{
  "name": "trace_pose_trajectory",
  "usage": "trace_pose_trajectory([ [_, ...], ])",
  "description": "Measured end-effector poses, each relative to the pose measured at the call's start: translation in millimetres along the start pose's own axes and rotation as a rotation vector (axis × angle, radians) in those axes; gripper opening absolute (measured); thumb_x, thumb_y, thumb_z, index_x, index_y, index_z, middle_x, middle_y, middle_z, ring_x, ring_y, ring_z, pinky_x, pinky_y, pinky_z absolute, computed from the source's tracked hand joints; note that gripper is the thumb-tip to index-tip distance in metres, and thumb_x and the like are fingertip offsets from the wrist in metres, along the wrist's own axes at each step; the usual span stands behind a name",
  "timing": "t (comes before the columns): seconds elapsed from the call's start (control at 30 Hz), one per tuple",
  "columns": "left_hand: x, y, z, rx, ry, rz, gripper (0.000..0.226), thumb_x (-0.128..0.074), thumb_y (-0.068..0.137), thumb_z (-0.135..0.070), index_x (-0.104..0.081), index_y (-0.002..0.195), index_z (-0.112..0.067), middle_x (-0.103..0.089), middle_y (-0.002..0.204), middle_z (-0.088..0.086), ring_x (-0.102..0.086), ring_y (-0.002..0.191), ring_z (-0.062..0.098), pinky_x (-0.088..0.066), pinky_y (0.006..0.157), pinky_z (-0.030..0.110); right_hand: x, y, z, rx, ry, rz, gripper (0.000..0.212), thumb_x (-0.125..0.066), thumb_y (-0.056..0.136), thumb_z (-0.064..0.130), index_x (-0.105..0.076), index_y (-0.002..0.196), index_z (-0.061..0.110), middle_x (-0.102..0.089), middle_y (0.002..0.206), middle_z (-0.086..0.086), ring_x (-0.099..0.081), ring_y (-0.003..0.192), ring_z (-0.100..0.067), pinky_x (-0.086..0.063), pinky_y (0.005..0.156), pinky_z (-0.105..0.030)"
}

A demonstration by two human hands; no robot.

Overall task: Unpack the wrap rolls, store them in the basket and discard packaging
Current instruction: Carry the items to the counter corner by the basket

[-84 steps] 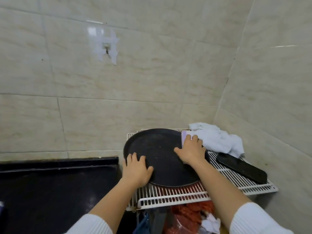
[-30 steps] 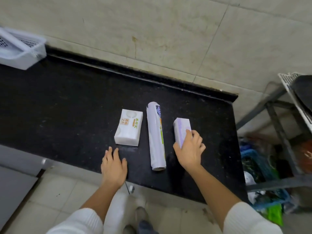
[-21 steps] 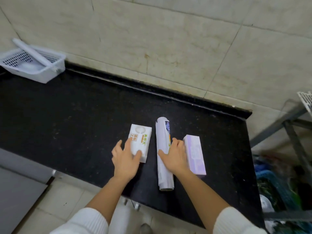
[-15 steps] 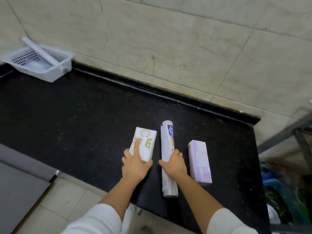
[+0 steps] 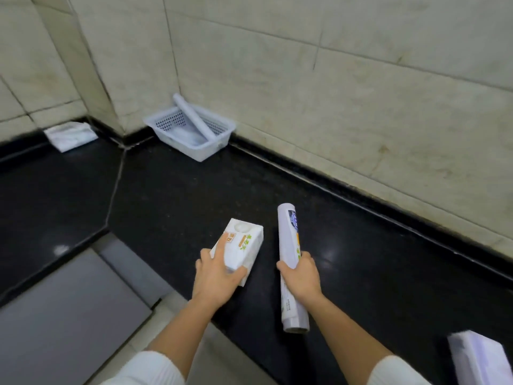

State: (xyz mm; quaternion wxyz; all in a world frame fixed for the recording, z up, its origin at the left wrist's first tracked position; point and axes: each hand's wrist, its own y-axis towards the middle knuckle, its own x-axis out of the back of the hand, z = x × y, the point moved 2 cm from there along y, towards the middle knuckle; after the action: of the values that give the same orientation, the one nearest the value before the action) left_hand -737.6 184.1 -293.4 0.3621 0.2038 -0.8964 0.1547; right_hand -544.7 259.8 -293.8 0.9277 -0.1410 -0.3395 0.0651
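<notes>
My left hand (image 5: 215,276) grips a white box (image 5: 240,247) printed in green and orange, held just above the black counter (image 5: 172,195). My right hand (image 5: 301,275) is closed around a long wrapped roll (image 5: 288,240) that points away from me. A white perforated basket (image 5: 194,134) stands against the far wall with one white roll (image 5: 193,116) lying slantwise across it. A pale purple box (image 5: 483,357) lies at the bottom right edge, partly cut off.
A folded white cloth (image 5: 70,134) lies on the counter in the left corner. Tiled walls close off the back and left. A grey cabinet front (image 5: 63,309) and pale floor show below the counter's front edge.
I have closed both hands on the white box and the roll and lifted them. The view has swung left, bringing the basket nearer the centre and pushing the purple box to the bottom right.
</notes>
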Motion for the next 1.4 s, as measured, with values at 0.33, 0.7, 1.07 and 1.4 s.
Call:
trace_pose_trajectory([
  [0.33, 222.4, 126.9, 187.7, 0.152, 0.026, -0.120, 0.088, -0.064, 0.069, -0.041, -0.014, 0.142, -0.050, -0.037, 0.116, 0.002, -0.045, 0.104, 0.028, -0.045, 0.087, 0.041, -233.3, 1.6, 206.1, 0.052, -0.042, 0.186, 0.062, -0.065, 0.077, 0.040, -0.045, 0.126, 0.009, -0.053, 0.119, -0.008, -0.058, 0.101, -0.026, -0.053, 0.082, -0.041],
  [0.7, 297.0, 282.8, 256.9, 0.132, -0.010, -0.103, 0.091, -0.066, 0.072, -0.045, -0.008, 0.143, -0.048, -0.036, 0.132, 0.007, -0.045, 0.113, 0.030, -0.046, 0.091, 0.045, -347.8, 100.0, 337.1, 0.117, -0.138, 0.223, 0.058, -0.064, 0.079, 0.040, -0.044, 0.122, 0.007, -0.051, 0.123, -0.011, -0.058, 0.104, -0.029, -0.050, 0.086, -0.039],
  [1.07, 356.7, 452.3, 293.7, 0.027, 0.121, -0.073, 0.090, -0.070, 0.079, -0.036, -0.012, 0.147, -0.039, -0.022, 0.142, 0.004, -0.034, 0.126, 0.031, -0.041, 0.102, 0.046, -404.6, 201.9, 399.4, 0.041, -0.167, 0.115, 0.056, -0.063, 0.080, 0.041, -0.038, 0.118, 0.009, -0.047, 0.126, -0.014, -0.055, 0.107, -0.032, -0.049, 0.086, -0.039],
  [1.4, 377.8, 495.9, 326.1, 0.064, 0.258, -0.021, 0.074, -0.058, 0.091, -0.032, -0.015, 0.151, -0.029, 0.004, 0.161, 0.009, 0.003, 0.146, 0.033, -0.019, 0.116, 0.052, -417.4, 202.9, 407.3, 0.027, -0.283, 0.118, 0.064, -0.067, 0.080, 0.042, -0.034, 0.124, 0.010, -0.045, 0.128, -0.013, -0.053, 0.113, -0.032, -0.051, 0.089, -0.045],
])
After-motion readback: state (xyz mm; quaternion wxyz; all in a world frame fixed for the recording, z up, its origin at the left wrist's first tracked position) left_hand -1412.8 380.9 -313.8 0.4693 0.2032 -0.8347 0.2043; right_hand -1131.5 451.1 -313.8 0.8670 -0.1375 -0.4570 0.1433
